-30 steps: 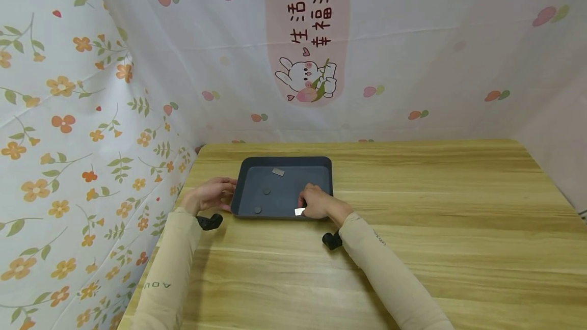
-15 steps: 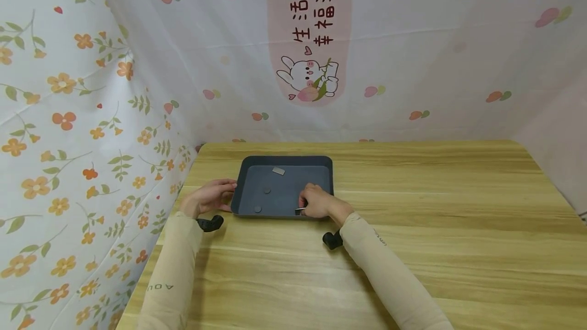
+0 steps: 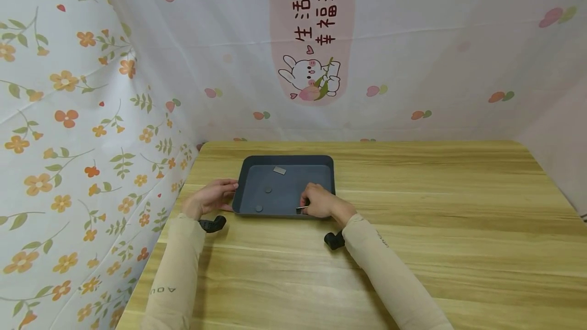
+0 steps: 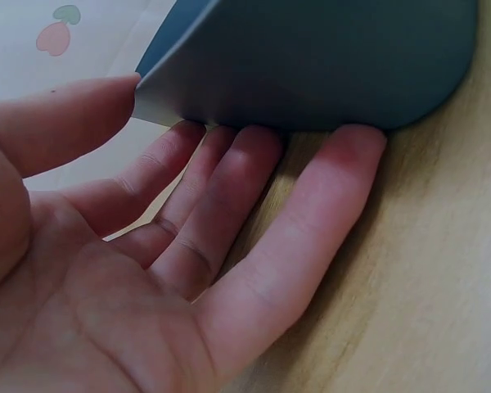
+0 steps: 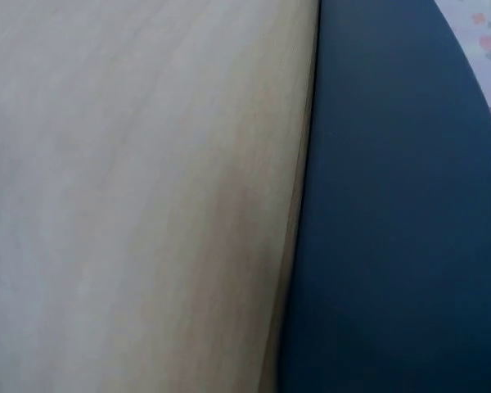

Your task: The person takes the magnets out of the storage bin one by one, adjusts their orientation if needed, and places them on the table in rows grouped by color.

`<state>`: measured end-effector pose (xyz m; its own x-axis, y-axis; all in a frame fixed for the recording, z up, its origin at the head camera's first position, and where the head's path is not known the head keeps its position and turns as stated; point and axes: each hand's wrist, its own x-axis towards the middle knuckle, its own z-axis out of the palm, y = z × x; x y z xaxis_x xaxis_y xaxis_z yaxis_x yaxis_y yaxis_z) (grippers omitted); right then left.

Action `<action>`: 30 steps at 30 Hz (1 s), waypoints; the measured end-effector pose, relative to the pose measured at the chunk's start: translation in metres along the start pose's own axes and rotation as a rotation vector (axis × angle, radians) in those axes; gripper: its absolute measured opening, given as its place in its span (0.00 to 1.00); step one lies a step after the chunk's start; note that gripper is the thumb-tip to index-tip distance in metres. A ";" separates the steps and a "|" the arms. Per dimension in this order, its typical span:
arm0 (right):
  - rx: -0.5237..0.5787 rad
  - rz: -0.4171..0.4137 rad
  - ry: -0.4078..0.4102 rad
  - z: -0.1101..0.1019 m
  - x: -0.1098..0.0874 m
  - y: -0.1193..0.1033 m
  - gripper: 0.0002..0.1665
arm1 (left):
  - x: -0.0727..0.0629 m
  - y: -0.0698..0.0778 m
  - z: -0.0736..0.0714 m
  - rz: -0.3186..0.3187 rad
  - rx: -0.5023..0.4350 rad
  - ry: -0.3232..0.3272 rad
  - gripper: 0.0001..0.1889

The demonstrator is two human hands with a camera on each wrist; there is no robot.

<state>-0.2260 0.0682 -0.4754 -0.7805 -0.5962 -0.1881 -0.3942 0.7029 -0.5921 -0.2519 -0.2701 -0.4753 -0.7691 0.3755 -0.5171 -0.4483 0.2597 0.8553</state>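
A shallow dark grey-blue tray lies on the wooden table. My left hand holds its left side, thumb at the rim and fingertips at the lower edge in the left wrist view. Over the tray's front right part, my right hand pinches a small flat silvery piece, mostly hidden by the fingers. Another small silvery rectangle lies near the tray's back wall. Two small grey discs lie toward its left side. The right wrist view shows mainly the tray's outer wall.
The wooden table extends well to the right of the tray and in front of it. A printed cloth hangs behind the table, and a flowered cloth hangs along its left side. Each wrist carries a black camera mount.
The silvery piece in my right hand has tilted: its bright face showed a second ago, and now a thin, darker edge shows. Both hands have stayed in place at the tray.
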 end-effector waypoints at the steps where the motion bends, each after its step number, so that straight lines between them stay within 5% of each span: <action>1: 0.005 -0.003 0.007 0.000 0.000 0.000 0.09 | 0.000 0.000 0.000 0.002 0.000 0.001 0.28; 24: 0.181 -0.044 0.133 0.004 -0.002 0.005 0.04 | -0.003 -0.013 0.005 0.098 -0.014 0.073 0.29; 30: 0.376 -0.035 0.131 0.002 -0.002 0.007 0.04 | 0.000 -0.013 0.004 0.104 -0.023 0.083 0.29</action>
<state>-0.2261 0.0734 -0.4805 -0.8344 -0.5460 -0.0757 -0.2356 0.4774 -0.8465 -0.2441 -0.2702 -0.4863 -0.8467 0.3245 -0.4217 -0.3734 0.2021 0.9054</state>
